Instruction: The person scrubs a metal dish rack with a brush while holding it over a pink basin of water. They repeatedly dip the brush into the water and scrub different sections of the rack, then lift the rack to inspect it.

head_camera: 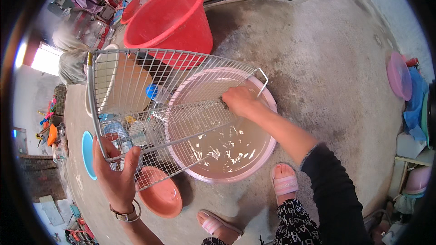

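Note:
A wire rack (160,109) of metal grid is tilted over a large pink basin (224,175) of cloudy water, its far right end down in the basin. At the raised near-left corner, my left hand (115,166) grips the rack's frame, with thumb and fingers around the wires. My right hand (240,101) is closed inside the rack near its right end, pressed to the wire; a small dark thing shows at its fingertips, but what it is cannot be told.
A red tub (204,30) stands beyond the basin, with a cream bucket (114,75) to its left. An orange basin (161,194) and a light blue basin (88,154) lie at the left. Household items crowd the upper left; a pink plastic basin (399,76) is at the right wall.

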A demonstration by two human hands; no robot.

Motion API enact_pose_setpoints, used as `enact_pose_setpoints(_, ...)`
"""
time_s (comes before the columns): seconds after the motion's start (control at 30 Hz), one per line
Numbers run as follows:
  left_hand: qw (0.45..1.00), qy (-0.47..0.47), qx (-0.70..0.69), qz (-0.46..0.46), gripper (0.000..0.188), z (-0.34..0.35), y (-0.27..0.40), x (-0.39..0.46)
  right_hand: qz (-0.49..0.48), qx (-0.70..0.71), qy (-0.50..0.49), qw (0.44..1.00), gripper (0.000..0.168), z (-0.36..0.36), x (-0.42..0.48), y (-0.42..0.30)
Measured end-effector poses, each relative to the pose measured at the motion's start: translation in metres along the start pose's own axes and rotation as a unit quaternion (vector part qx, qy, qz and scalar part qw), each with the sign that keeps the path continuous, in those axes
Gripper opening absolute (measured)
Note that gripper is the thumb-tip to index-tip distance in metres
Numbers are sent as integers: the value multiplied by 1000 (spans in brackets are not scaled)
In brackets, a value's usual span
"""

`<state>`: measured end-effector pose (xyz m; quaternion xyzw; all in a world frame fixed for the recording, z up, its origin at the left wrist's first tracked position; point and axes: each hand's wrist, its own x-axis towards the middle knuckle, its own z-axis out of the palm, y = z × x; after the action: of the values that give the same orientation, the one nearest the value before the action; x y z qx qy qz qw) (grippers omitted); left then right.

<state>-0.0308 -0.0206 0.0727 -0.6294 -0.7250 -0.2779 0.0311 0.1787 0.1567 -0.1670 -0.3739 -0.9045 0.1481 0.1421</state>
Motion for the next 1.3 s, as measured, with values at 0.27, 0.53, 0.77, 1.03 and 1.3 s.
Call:
enact_pose_setpoints(0.27,1000,9,-19,9,37,-2,-8,-1,-4,156,102,982,13,-9,0,-27)
enact_pose_setpoints(0.53,1000,1,-13,16,37,-4,-5,1,90,76,38,992,14,-9,-11,-16)
enact_pose_setpoints(0.77,999,5,-35,-6,37,-2,-8,-1,-10,249,229,941,13,-27,11,-58)
enact_pose_setpoints(1.03,999,6,-35,8,39,-1,-8,2,105,107,42,988,11,-19,-3,-22)
enact_pose_setpoints(1.3,999,15,-36,-1,39,-1,-9,3,138,-20,37,989,8,-15,-3,-18)
